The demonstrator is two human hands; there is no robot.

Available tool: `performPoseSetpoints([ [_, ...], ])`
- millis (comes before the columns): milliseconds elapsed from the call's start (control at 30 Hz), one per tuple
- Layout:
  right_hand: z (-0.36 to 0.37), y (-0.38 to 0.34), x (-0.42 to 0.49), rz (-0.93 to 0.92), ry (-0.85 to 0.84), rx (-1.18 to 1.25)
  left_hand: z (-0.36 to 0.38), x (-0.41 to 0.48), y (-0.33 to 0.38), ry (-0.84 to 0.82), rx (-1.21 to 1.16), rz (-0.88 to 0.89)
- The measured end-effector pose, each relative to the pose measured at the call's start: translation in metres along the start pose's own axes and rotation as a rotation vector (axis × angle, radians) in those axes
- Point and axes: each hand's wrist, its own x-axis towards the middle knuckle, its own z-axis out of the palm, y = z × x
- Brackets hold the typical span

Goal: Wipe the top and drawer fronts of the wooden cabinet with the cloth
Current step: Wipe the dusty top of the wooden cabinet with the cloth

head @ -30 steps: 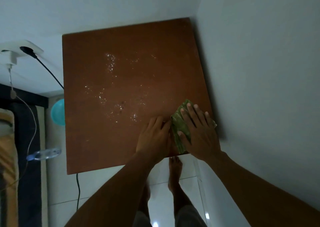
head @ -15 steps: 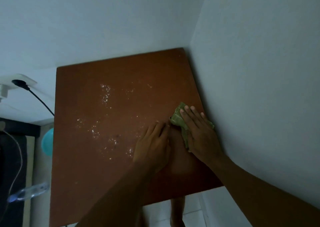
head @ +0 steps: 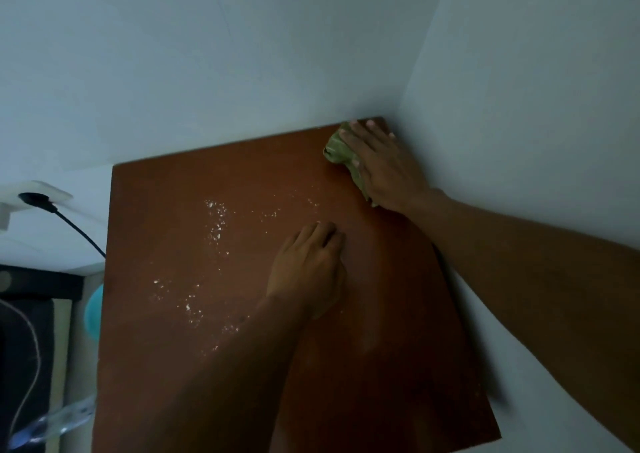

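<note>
Two plain pale walls (head: 242, 54) meet in a corner at the far right. On the left wall, a white rectangular wall socket (head: 46, 194) holds a black plug (head: 33, 199), and a black cable (head: 81, 236) runs from it toward the right and down. Just left of the socket sits a white adapter block (head: 4, 215), cut off by the frame edge. Nearer, a round turquoise object (head: 92, 310) shows only partly. At the near left lies a clear plastic bottle (head: 52, 421) on its side, beside a thin pale cord (head: 31, 366) looping over dark fabric (head: 20, 331).
</note>
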Motion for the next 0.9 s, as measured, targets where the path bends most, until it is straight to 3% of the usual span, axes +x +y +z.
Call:
performPoseSetpoints([
  [500,0.025,0.004,0.031,0.019,-0.078,-0.024,0.003,-0.003,-0.004,0.03,-0.028,0.032],
  [900,0.038,-0.022,-0.002,-0.118,-0.064,-0.155,0.015,-0.026,-0.015,0.021,-0.005,0.081],
])
